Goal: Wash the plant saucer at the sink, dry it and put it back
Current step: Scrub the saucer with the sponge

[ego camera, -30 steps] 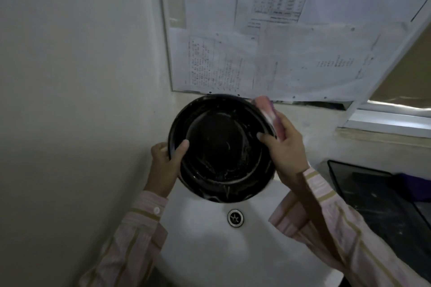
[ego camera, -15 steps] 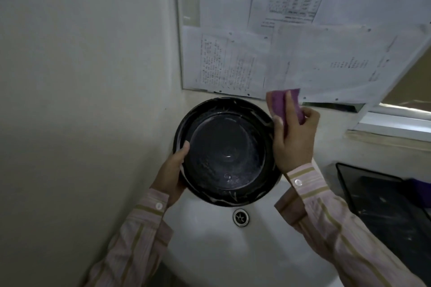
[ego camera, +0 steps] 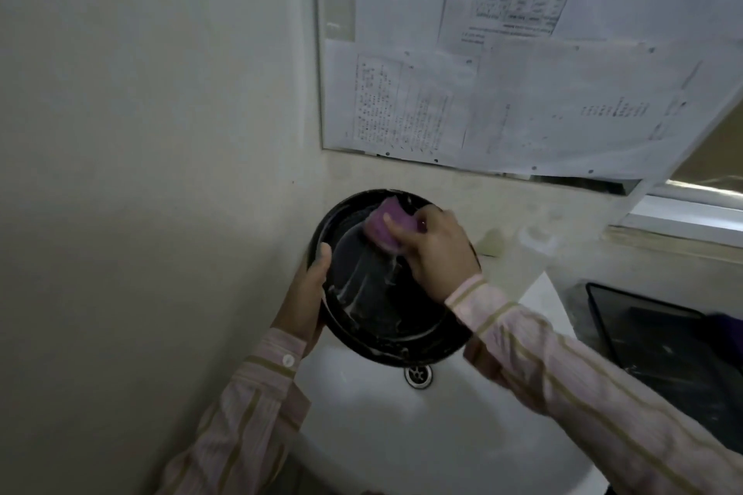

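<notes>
The saucer (ego camera: 374, 293) tilts over the sink (ego camera: 402, 434) so suds drip in. The left hand (ego camera: 307, 293) grips its rim; the right hand (ego camera: 434, 249) squeezes a purple sponge (ego camera: 382, 227) inside it.

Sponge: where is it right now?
Head view, centre: the purple sponge is in the right hand, pressed inside the saucer, over the sink.

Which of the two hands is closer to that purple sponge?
Right. The right hand grips the purple sponge and presses it against the saucer. The left hand holds the saucer's left rim, apart from the sponge.
</notes>
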